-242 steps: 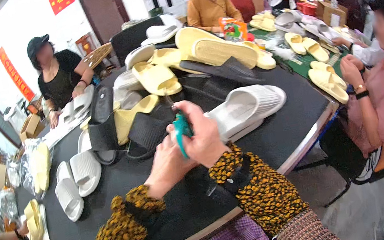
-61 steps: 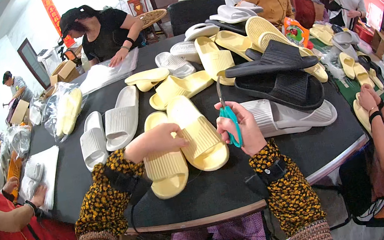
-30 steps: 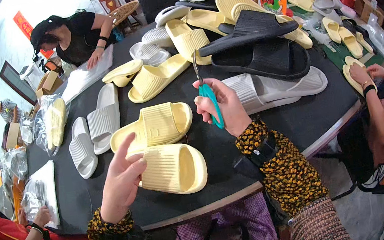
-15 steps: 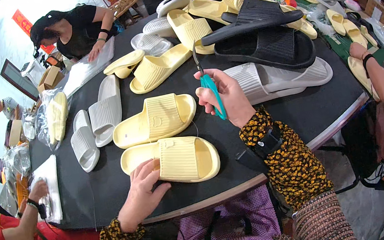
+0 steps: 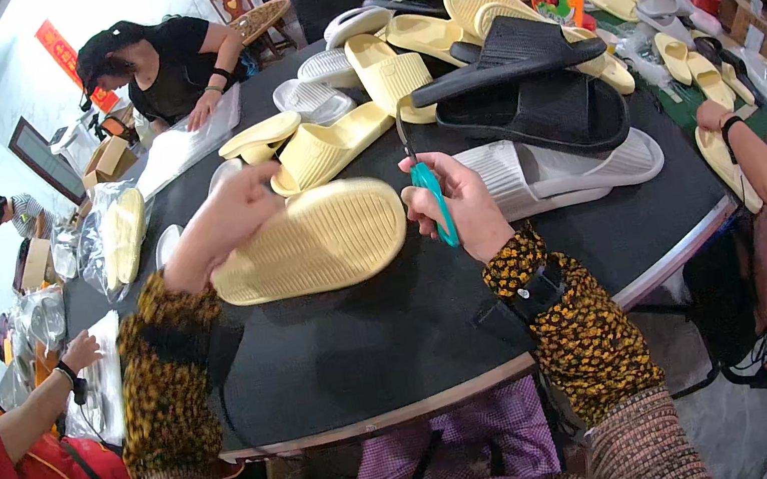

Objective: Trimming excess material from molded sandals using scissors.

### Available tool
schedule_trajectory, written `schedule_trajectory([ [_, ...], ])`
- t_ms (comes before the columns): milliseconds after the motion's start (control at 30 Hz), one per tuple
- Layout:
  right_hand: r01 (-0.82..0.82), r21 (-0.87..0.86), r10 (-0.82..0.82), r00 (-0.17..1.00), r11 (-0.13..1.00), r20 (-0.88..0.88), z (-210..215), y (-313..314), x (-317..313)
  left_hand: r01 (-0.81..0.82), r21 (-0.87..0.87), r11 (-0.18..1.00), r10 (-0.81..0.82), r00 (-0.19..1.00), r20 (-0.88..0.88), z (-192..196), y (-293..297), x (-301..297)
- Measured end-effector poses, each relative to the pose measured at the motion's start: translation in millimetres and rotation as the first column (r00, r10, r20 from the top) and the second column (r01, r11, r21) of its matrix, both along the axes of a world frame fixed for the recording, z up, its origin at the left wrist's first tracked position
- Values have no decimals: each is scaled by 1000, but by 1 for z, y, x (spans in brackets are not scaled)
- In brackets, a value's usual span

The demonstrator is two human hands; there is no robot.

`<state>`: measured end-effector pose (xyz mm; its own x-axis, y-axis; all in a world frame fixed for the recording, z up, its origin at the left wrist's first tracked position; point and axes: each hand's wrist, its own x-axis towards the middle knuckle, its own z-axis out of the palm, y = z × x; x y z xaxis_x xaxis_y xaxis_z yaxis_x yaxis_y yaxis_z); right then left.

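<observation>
yellow slipper (image 5: 318,240) now lifted, sole-up, red sign (image 5: 57,45) perhaps

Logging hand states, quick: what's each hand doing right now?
Left hand: closed on a yellow slipper, sole up.
Right hand: closed on teal-handled scissors.

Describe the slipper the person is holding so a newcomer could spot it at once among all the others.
On the near side of the round black table, just in front of the wearer, the left hand lifts one pale yellow slipper. Its ribbed sole faces up, beside the right hand gripping green-handled scissors. Unlike the other slippers, it is raised off the table and turned over.
</observation>
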<state>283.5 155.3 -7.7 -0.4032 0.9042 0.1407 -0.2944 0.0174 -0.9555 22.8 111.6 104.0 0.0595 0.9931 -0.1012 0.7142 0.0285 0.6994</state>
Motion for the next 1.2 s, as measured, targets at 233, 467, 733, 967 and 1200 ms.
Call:
schedule_trajectory([
  [233,37,-31,-37,999,999,-5,3,-1,2,16,748,664,239,943,-232,-42,7,19],
  [467,-17,54,15,999,998,37,4,-1,0,222,585,780,29,921,-388,-64,-72,54],
  [733,19,42,-20,999,999,25,0,0,-1,158,536,829,96,905,-415,-55,-60,38],
  [967,10,28,-10,1000,1000,-9,2,-2,-1,21,516,856,220,889,-402,-62,-23,11],
  [1200,-20,51,20,1000,998,0,-1,1,1,-189,59,980,191,981,-34,-85,8,4],
])
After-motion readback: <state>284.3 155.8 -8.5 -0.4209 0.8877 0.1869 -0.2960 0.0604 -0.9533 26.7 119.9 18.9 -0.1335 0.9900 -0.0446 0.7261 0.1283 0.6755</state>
